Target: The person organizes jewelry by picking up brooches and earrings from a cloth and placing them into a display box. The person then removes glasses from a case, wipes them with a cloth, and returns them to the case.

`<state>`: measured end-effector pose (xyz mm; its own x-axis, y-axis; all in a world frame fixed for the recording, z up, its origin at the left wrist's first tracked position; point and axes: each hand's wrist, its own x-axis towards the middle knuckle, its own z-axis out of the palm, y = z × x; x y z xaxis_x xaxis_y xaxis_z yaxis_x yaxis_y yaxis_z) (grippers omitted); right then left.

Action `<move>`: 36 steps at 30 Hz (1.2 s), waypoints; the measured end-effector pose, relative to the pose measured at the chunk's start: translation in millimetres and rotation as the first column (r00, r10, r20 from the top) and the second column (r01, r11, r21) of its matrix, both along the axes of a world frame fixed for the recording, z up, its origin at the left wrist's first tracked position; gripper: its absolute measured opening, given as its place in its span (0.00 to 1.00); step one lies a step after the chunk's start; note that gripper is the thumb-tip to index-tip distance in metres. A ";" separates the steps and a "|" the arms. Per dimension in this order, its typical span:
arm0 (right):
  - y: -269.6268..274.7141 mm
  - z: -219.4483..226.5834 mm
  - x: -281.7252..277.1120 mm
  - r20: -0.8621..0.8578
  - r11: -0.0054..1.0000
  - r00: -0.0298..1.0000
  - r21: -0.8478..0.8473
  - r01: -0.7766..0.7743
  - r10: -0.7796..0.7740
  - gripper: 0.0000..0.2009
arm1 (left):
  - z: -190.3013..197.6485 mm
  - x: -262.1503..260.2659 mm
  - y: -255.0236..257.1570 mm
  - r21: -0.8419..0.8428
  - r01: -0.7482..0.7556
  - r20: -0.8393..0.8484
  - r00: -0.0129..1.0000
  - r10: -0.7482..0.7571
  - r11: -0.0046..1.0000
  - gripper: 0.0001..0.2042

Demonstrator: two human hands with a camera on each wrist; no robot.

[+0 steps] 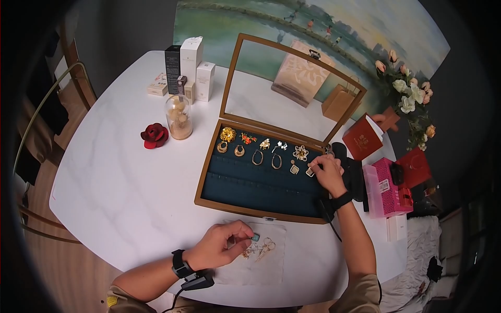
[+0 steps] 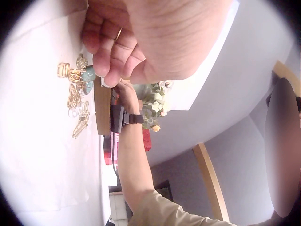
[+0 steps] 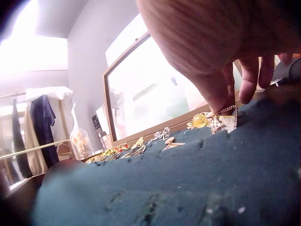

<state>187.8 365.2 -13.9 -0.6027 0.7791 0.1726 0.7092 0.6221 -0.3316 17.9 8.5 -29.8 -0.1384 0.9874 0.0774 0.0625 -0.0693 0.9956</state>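
My right hand [image 1: 329,173] pinches a square, sparkling drop earring [image 3: 229,123] against the dark blue lining of a wooden jewelry box [image 1: 209,202]. To the left of it lies a similar square earring [image 1: 294,169]. In the right wrist view a round yellow piece [image 3: 200,120] is close to the fingertips. With curled fingers, my left hand [image 1: 222,245] is over a cloth in front of the box. A teal stone earring [image 1: 255,237] shows right at its fingertips; whether they grip it I cannot tell. Several gold earrings [image 2: 74,96] lie beside it.
The box's glass lid [image 1: 229,83] stands raised. Brooches and hoop earrings [image 1: 258,157] fill its upper rows. Behind and left are a red fabric flower [image 1: 155,135], a glass dome [image 1: 179,117] and cosmetic boxes [image 1: 191,57]. A pink box [image 1: 383,182] stands at the right.
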 end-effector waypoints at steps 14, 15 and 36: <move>11.0 -9.6 4.4 -0.069 0.995 0.997 -0.097 0.027 -0.034 0.09 | -0.2 -0.1 0.5 -0.004 0.000 -0.031 1.000 0.000 1.000 0.07; 11.4 -9.8 4.3 -0.075 0.992 0.997 -0.121 0.026 -0.035 0.10 | -0.5 -0.1 0.3 -0.004 0.001 -0.026 1.000 -0.001 1.000 0.07; -4.3 -0.2 -5.9 0.003 0.998 0.998 0.016 0.067 -0.067 0.11 | 1.5 -1.1 0.0 -0.010 0.009 -0.046 0.999 -0.009 1.000 0.07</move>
